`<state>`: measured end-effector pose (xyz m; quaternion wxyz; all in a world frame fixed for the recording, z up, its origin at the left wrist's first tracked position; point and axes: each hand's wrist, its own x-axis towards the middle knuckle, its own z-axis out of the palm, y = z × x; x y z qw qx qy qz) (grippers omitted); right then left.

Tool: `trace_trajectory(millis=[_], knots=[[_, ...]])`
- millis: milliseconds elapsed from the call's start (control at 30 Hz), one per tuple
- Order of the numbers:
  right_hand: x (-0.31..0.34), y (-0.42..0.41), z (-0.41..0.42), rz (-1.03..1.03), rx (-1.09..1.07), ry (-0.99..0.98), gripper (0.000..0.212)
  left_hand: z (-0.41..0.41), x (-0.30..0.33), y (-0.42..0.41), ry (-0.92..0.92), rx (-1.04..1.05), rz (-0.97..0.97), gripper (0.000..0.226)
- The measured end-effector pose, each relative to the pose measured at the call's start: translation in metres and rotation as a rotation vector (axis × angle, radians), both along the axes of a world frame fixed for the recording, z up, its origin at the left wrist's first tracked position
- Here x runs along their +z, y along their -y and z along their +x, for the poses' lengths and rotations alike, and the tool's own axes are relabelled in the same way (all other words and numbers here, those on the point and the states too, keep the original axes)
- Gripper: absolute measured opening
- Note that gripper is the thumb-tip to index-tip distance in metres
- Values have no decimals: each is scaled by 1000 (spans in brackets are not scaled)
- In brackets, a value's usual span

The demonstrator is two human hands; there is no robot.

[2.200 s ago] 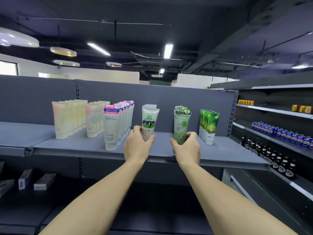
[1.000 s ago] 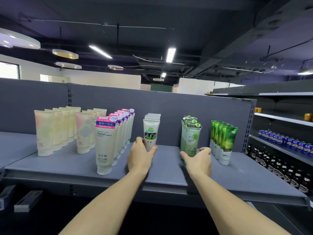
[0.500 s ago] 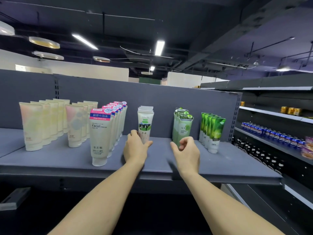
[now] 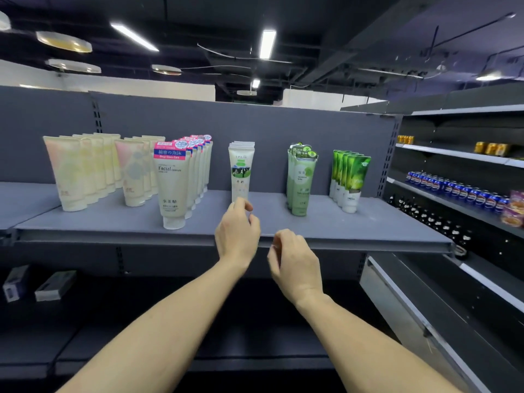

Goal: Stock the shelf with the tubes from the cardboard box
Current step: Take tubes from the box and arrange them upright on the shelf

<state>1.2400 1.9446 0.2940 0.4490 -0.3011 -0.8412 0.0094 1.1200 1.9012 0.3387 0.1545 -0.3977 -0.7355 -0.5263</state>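
Shelf (image 4: pixel 113 222) carried rows left to right: pale tubes (image 4: pixel 71 177), pink-capped facial tubes (image 4: pixel 171 185), white tubes (image 4: pixel 241 171), pale green tubes (image 4: pixel 302 182), bright green tubes (image 4: pixel 351 180). My left hand (image 4: pixel 236 234) hung just before the white row, its grip loosely curled, holding nothing. Right hand (image 4: pixel 292 262) sat at the shelf's front edge, loosely curled, empty. Cans (image 4: pixel 453 188) were far right.

Above me runs a dark, exposed ceiling (image 4: pixel 326 29) with long fluorescent strip lights (image 4: pixel 267 43) and round disc lamps (image 4: pixel 64 41). A white wall (image 4: pixel 136 90) shows beyond the grey back panel (image 4: pixel 255 123). To my right stand dark side shelves with white edges (image 4: pixel 453 154), carrying blue cans (image 4: pixel 453 190).
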Motion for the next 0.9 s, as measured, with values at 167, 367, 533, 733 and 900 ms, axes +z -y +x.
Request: trace_trajectory(millis=[167, 367, 533, 733, 900], knots=[[-10, 14, 15, -140, 56, 28, 7, 19, -24, 22, -142, -44, -70, 7], [-69, 31, 42, -450, 23, 227, 55, 39, -105, 54, 17, -8, -229, 5], [-127, 41, 58, -650, -18, 328, 74, 49, -186, 73, 189, -38, -544, 16], [-208, 56, 65, -842, -35, 481, 74, 60, -272, 90, 312, -117, -853, 29], [-278, 68, 75, -1000, -62, 558, 69, 66, -335, 100, 377, -149, -995, 28]])
